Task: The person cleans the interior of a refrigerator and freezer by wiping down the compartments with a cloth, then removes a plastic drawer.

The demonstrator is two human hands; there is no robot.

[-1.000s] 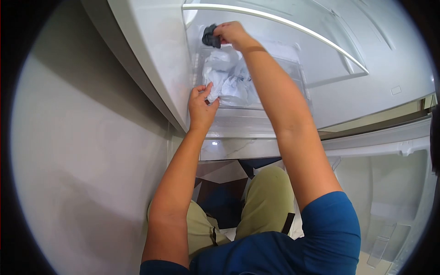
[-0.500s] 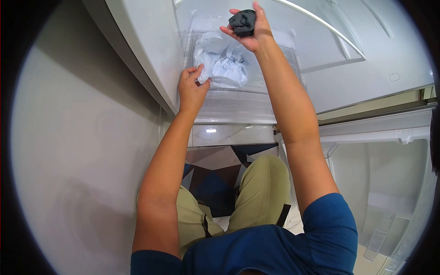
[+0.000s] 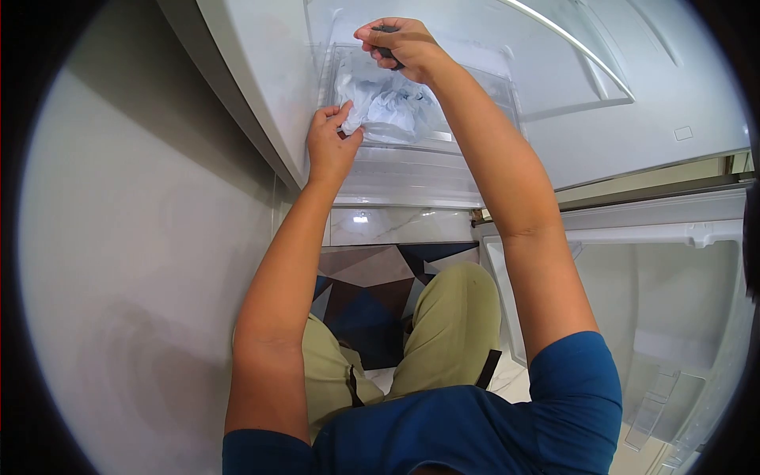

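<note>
My right hand (image 3: 401, 49) is closed around a dark grey crumpled cloth (image 3: 386, 52), most of it hidden by the fingers and palm. It hovers above the far side of a crumpled white plastic bag (image 3: 392, 115). That bag lies in a clear drawer (image 3: 507, 95) low in an open refrigerator. At the bag's near left edge, my left hand (image 3: 333, 141) pinches the plastic between thumb and fingers. What the bag holds, if anything, cannot be made out.
The open refrigerator door (image 3: 657, 309) with clear door racks stands at the right. A pale wall or panel (image 3: 142, 237) runs along the left. Below, a geometric-patterned mat (image 3: 364, 293) lies on the tiled floor between my knees.
My right hand has turned palm down and moved left and slightly lower, its fingers closing over the dark cloth. My left hand stays at the bag's edge.
</note>
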